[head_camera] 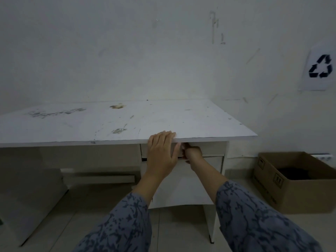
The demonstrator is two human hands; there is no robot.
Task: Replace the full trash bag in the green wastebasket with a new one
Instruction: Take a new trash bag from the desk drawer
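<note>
Neither the green wastebasket nor any trash bag is in view. A white desk (pixel 109 124) stands against the wall. My left hand (pixel 161 153) lies flat against the desk's front edge, its fingertips resting on the top and holding nothing. My right hand (pixel 192 153) is just under the desktop with its fingers curled on the lower edge of a white drawer (pixel 212 148). The drawer's inside is hidden.
A white cabinet door (pixel 181 188) hangs below the drawer. An open cardboard box (pixel 300 193) with something dark inside sits on the floor at the right. A paper with a recycling sign (pixel 320 69) is stuck on the right wall. Pale tiled floor lies below.
</note>
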